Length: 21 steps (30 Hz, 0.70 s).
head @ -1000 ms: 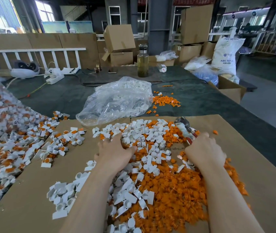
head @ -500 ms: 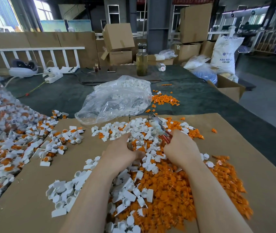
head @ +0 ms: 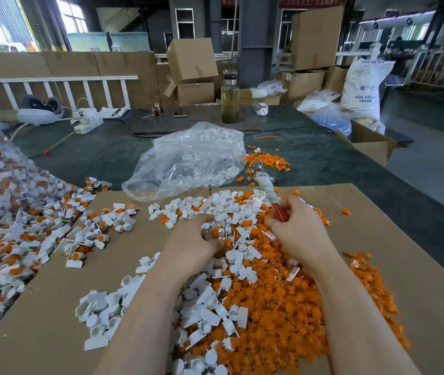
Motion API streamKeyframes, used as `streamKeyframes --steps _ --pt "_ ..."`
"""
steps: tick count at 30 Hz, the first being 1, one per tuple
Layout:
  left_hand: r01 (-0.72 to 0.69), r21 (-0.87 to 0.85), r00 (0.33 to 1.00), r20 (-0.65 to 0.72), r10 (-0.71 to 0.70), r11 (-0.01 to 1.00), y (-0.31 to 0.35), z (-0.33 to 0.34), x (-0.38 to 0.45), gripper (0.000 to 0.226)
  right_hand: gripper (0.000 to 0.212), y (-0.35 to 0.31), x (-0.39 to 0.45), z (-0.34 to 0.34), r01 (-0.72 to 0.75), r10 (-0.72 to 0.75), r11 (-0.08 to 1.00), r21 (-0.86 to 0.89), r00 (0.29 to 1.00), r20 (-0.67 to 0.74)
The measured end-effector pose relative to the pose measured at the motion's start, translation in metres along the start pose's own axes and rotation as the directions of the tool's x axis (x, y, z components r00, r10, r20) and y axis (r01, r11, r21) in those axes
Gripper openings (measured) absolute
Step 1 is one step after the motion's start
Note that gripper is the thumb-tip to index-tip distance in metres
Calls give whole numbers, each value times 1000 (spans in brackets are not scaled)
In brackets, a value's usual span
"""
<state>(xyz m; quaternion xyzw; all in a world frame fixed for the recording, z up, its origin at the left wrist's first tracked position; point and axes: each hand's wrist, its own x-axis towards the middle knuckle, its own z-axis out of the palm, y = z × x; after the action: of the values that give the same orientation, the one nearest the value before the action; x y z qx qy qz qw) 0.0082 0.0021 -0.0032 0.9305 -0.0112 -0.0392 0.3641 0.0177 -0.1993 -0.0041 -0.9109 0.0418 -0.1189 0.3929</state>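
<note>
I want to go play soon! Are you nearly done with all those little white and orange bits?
Not nearly. Done: the heap of white plastic pieces with orange caps fitted, on the left. In hand: the right hand grips a red-handled tool while the left hand touches loose white plastic pieces. Left: a big pile of loose orange plastic caps, plus a clear plastic bag holding more white pieces.

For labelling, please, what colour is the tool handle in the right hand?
Red handle, head view.
</note>
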Motion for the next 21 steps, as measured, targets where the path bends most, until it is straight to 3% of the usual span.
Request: streamKeyframes --steps 7,13,16,21 --pt "-23 87 997 -65 28 996 -6 2 4 37 18 8 2 -2 -23 53 957 -289 994 97" --pt "-88 133 995 -41 95 987 -2 4 2 35 30 4 0 2 11 57 936 -353 982 182" --pt "-178 326 982 -5 190 928 3 14 -1 39 29 2 -1 6 28 40 919 -394 986 163" --pt "-221 406 949 -118 291 886 7 22 -3 26 30 1 -3 7 28 32 918 -396 989 143"
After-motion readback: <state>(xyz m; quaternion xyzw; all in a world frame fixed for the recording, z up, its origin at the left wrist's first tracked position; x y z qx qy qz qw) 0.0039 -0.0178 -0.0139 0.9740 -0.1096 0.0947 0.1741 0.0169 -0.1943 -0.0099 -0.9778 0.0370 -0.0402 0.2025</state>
